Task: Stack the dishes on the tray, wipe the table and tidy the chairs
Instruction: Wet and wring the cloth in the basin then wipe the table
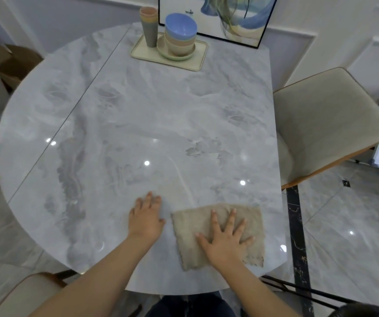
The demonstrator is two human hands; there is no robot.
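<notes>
The right hand (226, 239) presses flat, fingers spread, on the beige cloth (218, 234) at the marble worktop's (138, 124) near edge; the left hand (147, 216) rests released beside it. Stacked dishes sit on the tray (196, 61) far off. Wipe in overlapping strokes with even pressure, stopping short of the tray.

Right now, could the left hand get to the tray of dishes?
Probably not without leaning: the left hand rests flat at the near edge, the tray sits at the far edge. Nothing lies between them on the table.

We look from head height steeply down, close over our fingers (216, 217), the desk (138, 124) stretching beyond them.
</notes>
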